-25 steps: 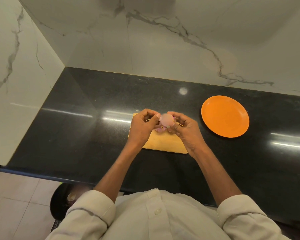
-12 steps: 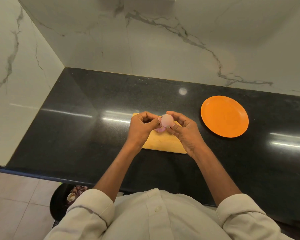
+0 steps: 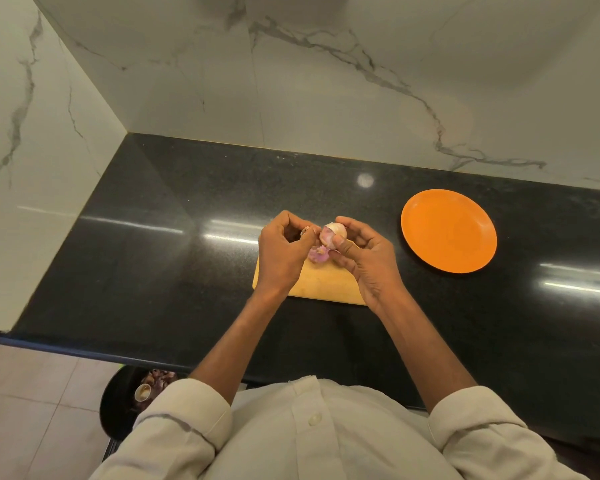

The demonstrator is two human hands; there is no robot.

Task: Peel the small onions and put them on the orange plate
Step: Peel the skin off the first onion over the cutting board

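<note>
Pink skin now hangs loose under the onion; a second ago it still hugged it. Your right hand pinches the onion, your left hand pinches the skin, above the wooden board. Peeling looks almost done. Your orange plate waits bare, right, across open black counter.

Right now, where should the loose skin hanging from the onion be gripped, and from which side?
Probably pinch the skin flap at its free lower end, coming from the left. It hangs below the onion, over the cutting board. The right hand holds the onion from the right, and the left hand is already on the left.
</note>
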